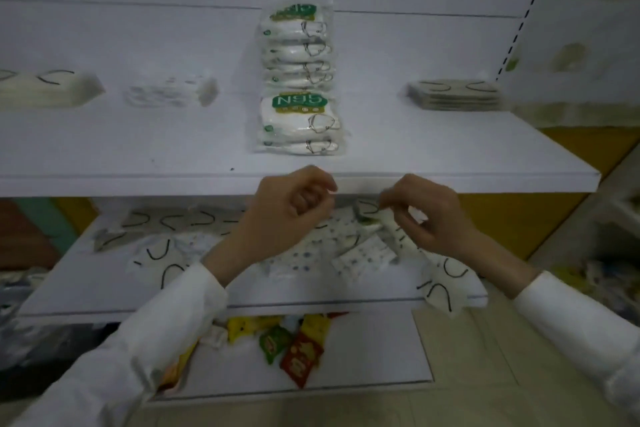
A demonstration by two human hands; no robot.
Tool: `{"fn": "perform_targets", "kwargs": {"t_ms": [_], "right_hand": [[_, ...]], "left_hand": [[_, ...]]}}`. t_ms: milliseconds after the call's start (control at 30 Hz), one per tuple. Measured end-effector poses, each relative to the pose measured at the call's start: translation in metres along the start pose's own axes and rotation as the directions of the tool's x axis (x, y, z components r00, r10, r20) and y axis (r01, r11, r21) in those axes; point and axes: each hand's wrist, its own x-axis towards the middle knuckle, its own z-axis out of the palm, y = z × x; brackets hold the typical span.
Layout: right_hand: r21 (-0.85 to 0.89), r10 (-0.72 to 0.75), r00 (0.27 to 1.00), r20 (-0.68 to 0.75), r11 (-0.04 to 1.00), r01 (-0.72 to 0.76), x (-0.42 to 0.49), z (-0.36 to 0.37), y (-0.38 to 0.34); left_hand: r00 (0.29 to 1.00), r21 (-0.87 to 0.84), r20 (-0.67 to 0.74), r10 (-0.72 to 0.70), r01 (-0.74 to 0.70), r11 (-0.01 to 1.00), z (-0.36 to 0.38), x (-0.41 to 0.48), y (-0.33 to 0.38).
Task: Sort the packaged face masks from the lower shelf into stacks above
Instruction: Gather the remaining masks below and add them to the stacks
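Closest to me are the person's white sleeves (138, 340), and between them, low down, a bottom shelf (363, 357) with a small heap of bright snack packets (294, 347) in yellow, green and red. Above that runs the lower shelf (104, 291), strewn with loose packaged face masks (311, 246), some plain with black ear loops, some dotted, lying over one another in no order. One plain packet (446, 284) on the right hangs over the shelf's front edge. Both hands are raised over this litter, just in front of the upper shelf's (138, 149) edge. The left hand (291, 210) has its fingers curled tight into the palm and I see nothing in them. The right hand (429, 215) has its fingers (384, 200) drawn narrow, thumb toward forefinger, right at a packet with a black loop (367, 211). The blur keeps me from telling whether they grip it. On the upper shelf, straight behind the hands, stands a front stack of green-labelled packets (301, 125), with a taller stack of the same kind (298, 42) behind it. Well to the left sit a blurred white patterned stack (173, 94) and a beige stack with black loops (48, 87). Off to the right lies a low grey stack (453, 94).
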Motion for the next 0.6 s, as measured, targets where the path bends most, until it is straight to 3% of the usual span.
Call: {"fn": "perform_targets", "kwargs": {"t_ms": [67, 167, 200, 267, 333, 433, 600], "right_hand": [[-0.039, 0.019, 0.981, 0.192, 0.999, -0.012, -0.033, 0.018, 0.012], [-0.147, 0.292, 0.866, 0.407, 0.956, -0.253, -0.096, 0.057, 0.053], [-0.194, 0.421, 0.794, 0.439, 0.907, -0.373, -0.120, 0.072, 0.070], [-0.274, 0.642, 0.585, 0.496, 0.755, -0.596, -0.164, 0.096, 0.100], [-0.315, 0.761, 0.413, 0.500, 0.604, -0.732, -0.196, 0.115, 0.123], [-0.380, 0.828, 0.235, 0.509, 0.461, -0.802, -0.219, 0.143, 0.152], [-0.351, 0.935, 0.016, 0.353, 0.149, -0.925, -0.219, 0.188, 0.196]], "left_hand": [[0.984, 0.049, 0.180, 0.010, -0.019, 0.999, 0.030, -0.014, -0.024], [0.914, 0.179, 0.349, -0.207, 0.152, 0.972, 0.074, -0.035, -0.093], [0.882, 0.198, 0.341, -0.327, 0.272, 0.942, 0.087, -0.045, -0.119], [0.813, 0.216, 0.257, -0.523, 0.479, 0.851, 0.112, -0.070, -0.164], [0.760, 0.215, 0.164, -0.629, 0.595, 0.775, 0.132, -0.092, -0.194], [0.692, 0.149, 0.065, -0.719, 0.706, 0.692, 0.160, -0.115, -0.224], [0.696, 0.112, -0.009, -0.718, 0.714, 0.691, 0.195, -0.122, -0.254]]}}
